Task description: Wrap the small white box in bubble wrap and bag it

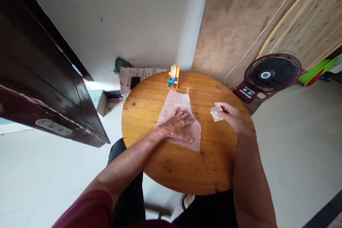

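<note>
A sheet of bubble wrap lies on the round wooden table, and my left hand rests flat on it with the fingers spread. To the right, my right hand grips a small clear-sided box between thumb and fingers, at or just above the tabletop; its contents are too small to make out. Beyond the wrap's far edge stands an orange and blue tape dispenser with a roll on it. A short strip of clear tape shows at the wrap's upper right corner.
The round table has its far edge close to the wall. On the right stands a dark red fan. Behind the table's left side are a printed sack and a black phone-like object. A dark door is at the left.
</note>
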The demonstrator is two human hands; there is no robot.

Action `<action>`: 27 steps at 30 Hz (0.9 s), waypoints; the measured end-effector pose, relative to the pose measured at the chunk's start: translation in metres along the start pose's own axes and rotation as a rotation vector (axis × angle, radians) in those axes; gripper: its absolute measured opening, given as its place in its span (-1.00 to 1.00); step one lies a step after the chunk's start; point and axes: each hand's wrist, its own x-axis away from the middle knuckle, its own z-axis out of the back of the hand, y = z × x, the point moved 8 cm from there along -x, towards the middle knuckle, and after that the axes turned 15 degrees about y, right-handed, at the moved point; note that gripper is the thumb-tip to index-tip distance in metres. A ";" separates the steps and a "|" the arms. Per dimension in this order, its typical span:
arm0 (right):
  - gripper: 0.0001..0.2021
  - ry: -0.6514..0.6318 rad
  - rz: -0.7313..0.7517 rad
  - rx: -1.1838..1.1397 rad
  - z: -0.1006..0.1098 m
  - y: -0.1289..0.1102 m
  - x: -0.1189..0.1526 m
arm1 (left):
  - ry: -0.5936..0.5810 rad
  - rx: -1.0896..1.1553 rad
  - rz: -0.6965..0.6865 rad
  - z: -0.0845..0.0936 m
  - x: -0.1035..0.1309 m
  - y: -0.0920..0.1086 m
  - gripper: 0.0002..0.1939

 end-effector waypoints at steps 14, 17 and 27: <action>-0.65 -0.284 -0.028 -0.472 -0.184 -0.111 0.031 | 0.150 0.076 0.223 0.002 -0.021 0.000 -0.42; -0.63 -0.209 -0.087 -0.477 -0.194 -0.096 0.008 | 0.103 0.084 0.131 0.000 -0.013 0.006 -0.32; -0.55 -0.018 -0.290 -0.617 -0.104 -0.012 -0.015 | 0.038 0.119 -0.003 0.008 0.000 -0.004 -0.22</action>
